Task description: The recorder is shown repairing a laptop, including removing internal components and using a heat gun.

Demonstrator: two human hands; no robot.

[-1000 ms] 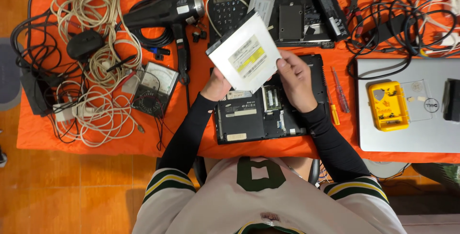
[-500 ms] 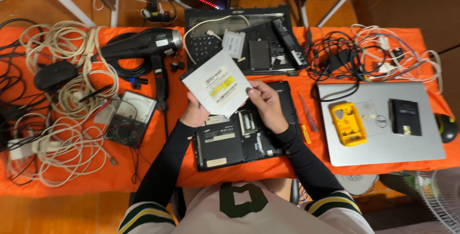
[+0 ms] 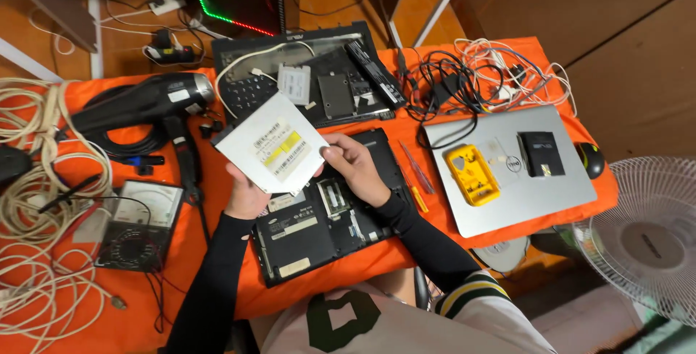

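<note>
Holding flat silver optical drive with yellow label point(image 3: 270, 143) between our left hand point(image 3: 246, 196) and right hand point(image 3: 353, 165), fingers clamped on edges; still lifted over opened black laptop base point(image 3: 326, 216), camera view shifted rightward.

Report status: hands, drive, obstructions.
Left hand and right hand both hold optical drive. Drive raised above opened laptop. Nothing blocking.

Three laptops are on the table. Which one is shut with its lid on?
The silver laptop to the person's right: closed, with a yellow tool and a small black box on its lid. The other two lie opened up, their insides showing.
</note>
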